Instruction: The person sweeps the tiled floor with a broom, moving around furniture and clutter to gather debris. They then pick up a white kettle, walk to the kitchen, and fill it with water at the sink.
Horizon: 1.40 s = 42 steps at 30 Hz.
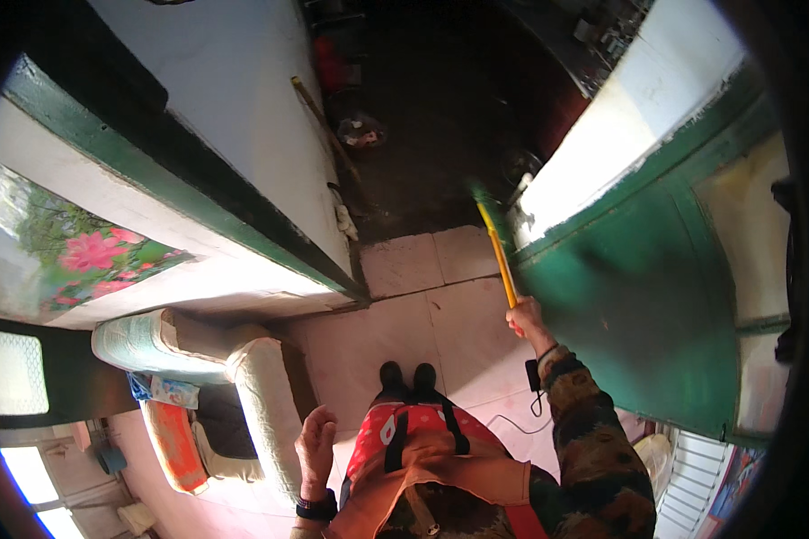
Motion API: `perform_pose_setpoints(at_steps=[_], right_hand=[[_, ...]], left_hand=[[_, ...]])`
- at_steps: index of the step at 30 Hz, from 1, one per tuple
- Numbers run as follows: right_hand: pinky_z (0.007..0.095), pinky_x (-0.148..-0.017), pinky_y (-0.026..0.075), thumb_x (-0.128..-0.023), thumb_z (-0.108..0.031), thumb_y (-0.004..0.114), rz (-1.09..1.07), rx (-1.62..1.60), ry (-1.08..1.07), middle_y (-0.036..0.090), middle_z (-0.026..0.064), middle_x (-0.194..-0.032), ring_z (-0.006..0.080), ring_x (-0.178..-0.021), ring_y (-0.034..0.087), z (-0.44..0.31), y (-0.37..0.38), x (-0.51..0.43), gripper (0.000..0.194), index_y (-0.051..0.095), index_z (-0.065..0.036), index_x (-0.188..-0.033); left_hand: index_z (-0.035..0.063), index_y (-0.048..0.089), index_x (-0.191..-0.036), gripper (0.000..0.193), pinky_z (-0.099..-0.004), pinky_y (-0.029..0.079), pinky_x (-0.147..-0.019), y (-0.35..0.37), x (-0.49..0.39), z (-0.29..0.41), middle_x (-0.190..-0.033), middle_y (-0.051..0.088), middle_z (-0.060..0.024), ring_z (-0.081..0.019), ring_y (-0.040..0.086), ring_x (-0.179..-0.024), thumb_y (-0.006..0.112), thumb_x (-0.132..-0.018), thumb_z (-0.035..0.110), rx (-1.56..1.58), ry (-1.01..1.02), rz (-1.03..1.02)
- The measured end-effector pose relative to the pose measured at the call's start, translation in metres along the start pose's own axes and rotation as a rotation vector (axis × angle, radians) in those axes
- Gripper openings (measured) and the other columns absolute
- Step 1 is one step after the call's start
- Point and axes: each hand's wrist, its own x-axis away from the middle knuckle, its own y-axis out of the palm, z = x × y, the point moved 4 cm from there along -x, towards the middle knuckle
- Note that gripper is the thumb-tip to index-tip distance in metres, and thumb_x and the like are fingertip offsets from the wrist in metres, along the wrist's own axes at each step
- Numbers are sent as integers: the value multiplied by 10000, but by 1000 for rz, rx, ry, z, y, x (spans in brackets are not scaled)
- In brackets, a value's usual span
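Note:
My right hand is closed around a yellow handle that reaches forward to the doorway. Its far end looks green and blurred, close to the right door jamb; what kind of tool it is I cannot tell. My left hand hangs in the air near my left side, fingers slightly curled, holding nothing, with a dark band on the wrist. Below are my dark shoes on pink floor tiles and a red dotted apron.
A green door stands at the right. On the left is a covered armchair. Beyond the doorway, a stick leans by the white wall, near a clear bag or bowl on the dark floor. A thin cable trails at my right.

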Motion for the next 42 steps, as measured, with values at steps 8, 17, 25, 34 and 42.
perform_pose_setpoints(at_steps=[8, 17, 25, 34, 42], right_hand=[[323, -294, 311, -637, -18, 641, -169, -210, 50, 488, 83, -491, 176, -329, 413, -48, 40, -61, 116, 525, -26, -636], [292, -294, 322, -714, -20, 625, -115, -213, 194, 484, 64, -541, 142, -342, 421, -28, -12, 134, 116, 514, -42, -737], [332, -417, 405, -778, -62, 641, -319, -1153, 261, 571, 103, -689, 182, -569, 577, 15, 94, 108, 77, 574, -48, -744], [304, -491, 501, -807, 6, 566, -469, -1434, 348, 536, 81, -659, 191, -566, 565, -59, 260, -9, 85, 565, -6, -723], [241, -553, 468, -686, -130, 758, -909, -1249, -5, 595, 86, -784, 145, -684, 576, -126, 264, -95, 228, 624, 14, -801]], left_hand=[[10, 601, -1184, 290, -260, 501, -805, -7, -2, -1, -948, 671, -38, -103, 611, -883, 600, -893, 24, -6, -46, 28], [6, 593, -1183, 275, -255, 492, -805, -21, -34, -1, -954, 662, -36, -100, 595, -877, 571, -912, 43, 127, -21, 44], [-1, 588, -1189, 290, -280, 501, -833, -38, -39, -16, -979, 672, -55, -124, 612, -908, 568, -902, 33, 181, -27, 68], [-4, 581, -1208, 309, -286, 515, -821, -76, -16, -34, -995, 684, -79, -134, 630, -901, 562, -903, 39, 191, -103, 196], [8, 570, -1230, 322, -287, 512, -838, -72, -18, -28, -997, 687, -79, -133, 633, -912, 572, -912, 59, 157, -87, 258]])
